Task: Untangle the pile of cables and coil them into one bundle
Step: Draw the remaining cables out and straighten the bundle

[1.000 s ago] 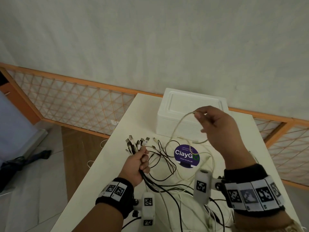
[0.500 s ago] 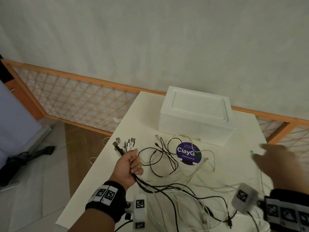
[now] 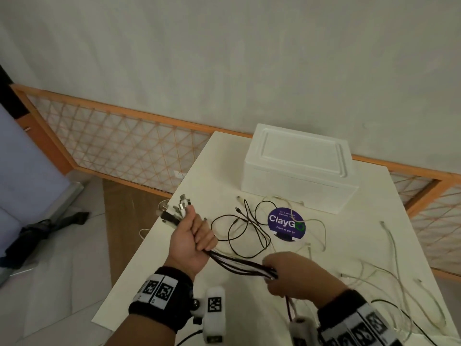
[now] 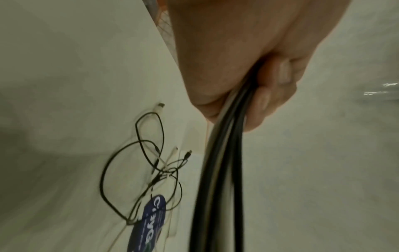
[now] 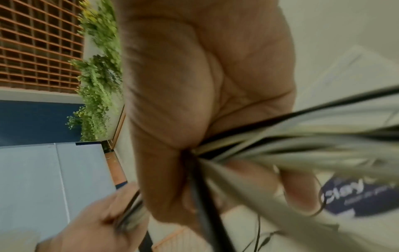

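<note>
My left hand (image 3: 193,239) grips a bunch of black and white cables (image 3: 239,264) near their plug ends (image 3: 174,211), which fan out above its fist over the table's left edge. The same cables (image 4: 224,153) run down from that left hand's curled fingers (image 4: 274,88) in the left wrist view. My right hand (image 3: 287,273) closes round the bunch a short way along, and its palm (image 5: 205,85) has the strands (image 5: 270,145) crossing it. Loose black loops (image 3: 239,228) and thin white cables (image 3: 391,245) lie spread on the white table (image 3: 204,176).
A white foam box (image 3: 299,171) stands at the table's far end. A round purple ClayGo sticker (image 3: 286,224) lies in front of it. An orange lattice railing (image 3: 124,146) runs behind the table, and the floor drops away on the left.
My right hand has let go of the white cable, swung out to the right, then come in and closed round the bunch. My left hand has held its cables throughout.
</note>
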### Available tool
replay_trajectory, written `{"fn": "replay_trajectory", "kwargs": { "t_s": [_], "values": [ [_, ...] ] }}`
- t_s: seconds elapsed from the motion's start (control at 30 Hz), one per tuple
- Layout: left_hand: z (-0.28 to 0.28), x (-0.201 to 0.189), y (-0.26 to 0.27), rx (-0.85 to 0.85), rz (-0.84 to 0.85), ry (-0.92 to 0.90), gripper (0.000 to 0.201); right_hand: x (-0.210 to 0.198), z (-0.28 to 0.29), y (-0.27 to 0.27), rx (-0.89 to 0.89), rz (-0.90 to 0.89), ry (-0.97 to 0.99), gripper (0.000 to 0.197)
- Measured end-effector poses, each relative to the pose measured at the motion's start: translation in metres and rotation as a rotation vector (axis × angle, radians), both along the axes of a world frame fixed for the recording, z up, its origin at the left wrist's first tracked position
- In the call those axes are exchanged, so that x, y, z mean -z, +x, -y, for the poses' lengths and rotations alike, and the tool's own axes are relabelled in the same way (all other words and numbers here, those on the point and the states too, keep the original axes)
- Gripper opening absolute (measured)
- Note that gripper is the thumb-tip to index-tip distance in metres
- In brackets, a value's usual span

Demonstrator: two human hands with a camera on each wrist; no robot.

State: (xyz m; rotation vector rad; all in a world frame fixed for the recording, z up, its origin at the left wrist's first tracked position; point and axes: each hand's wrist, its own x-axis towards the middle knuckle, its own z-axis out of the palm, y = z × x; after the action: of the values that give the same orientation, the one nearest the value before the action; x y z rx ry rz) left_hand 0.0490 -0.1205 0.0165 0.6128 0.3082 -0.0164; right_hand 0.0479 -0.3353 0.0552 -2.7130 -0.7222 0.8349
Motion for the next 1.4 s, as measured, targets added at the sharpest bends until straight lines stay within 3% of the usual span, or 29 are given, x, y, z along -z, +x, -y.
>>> {"fn": "replay_trajectory", "kwargs": {
  "t_s": [0.1,0.23,0.4,0.47,0.53,0.57,0.6,0.63,0.7,0.73,0.87,0.93,1.07,1.17,1.3,1.4],
  "values": [
    [-0.017,0.008,-0.001,-0.084,-0.064,0.016,0.056,0.002,0.042,-0.006,0.027,0.011,-0.163,0.017],
    [-0.044,0.029,0.001,-0.216,-0.194,-0.01,0.058,0.001,0.101,-0.014,0.203,-0.097,-0.26,0.009],
    [-0.022,0.069,-0.007,-0.18,-0.42,0.054,0.056,0.022,0.141,-0.009,0.365,-0.221,-0.315,0.002],
    [-0.008,0.081,-0.009,-0.145,-0.503,0.072,0.049,0.033,0.148,-0.004,0.354,-0.226,-0.4,0.019],
    [0.0,0.09,-0.009,-0.14,-0.559,0.103,0.047,0.031,0.137,0.007,0.279,-0.253,-0.406,0.061],
    [0.003,0.091,-0.009,-0.147,-0.577,0.118,0.046,0.029,0.126,0.014,0.271,-0.239,-0.346,0.088],
    [0.004,0.092,-0.007,-0.156,-0.588,0.125,0.046,0.028,0.113,0.022,0.274,-0.189,-0.25,0.101],
    [0.005,0.091,-0.005,-0.165,-0.594,0.123,0.045,0.027,0.096,0.03,0.266,-0.126,-0.162,0.092],
    [0.006,0.088,-0.001,-0.191,-0.604,0.107,0.042,0.024,0.056,0.041,0.255,0.049,-0.045,0.038],
    [0.006,0.087,0.001,-0.198,-0.612,0.102,0.04,0.024,0.033,0.046,0.213,0.138,-0.005,0.02],
    [0.003,0.089,0.005,-0.167,-0.645,0.181,0.04,0.041,-0.057,0.051,-0.09,0.146,0.149,0.026],
    [0.004,0.089,0.007,-0.165,-0.655,0.217,0.041,0.057,-0.09,0.052,-0.188,0.182,0.093,0.028],
    [0.005,0.083,0.01,-0.167,-0.648,0.222,0.044,0.075,-0.097,0.073,-0.078,0.245,-0.141,0.025],
    [0.003,0.083,0.009,-0.141,-0.639,0.216,0.045,0.085,-0.086,0.087,-0.115,0.276,-0.25,0.026],
    [0.004,0.077,0.011,-0.117,-0.595,0.216,0.043,0.076,-0.075,0.099,0.007,0.239,-0.075,0.022],
    [0.007,0.065,0.018,-0.103,-0.53,0.253,0.04,0.052,-0.064,0.101,0.09,0.361,0.064,0.02]
  ]
}}
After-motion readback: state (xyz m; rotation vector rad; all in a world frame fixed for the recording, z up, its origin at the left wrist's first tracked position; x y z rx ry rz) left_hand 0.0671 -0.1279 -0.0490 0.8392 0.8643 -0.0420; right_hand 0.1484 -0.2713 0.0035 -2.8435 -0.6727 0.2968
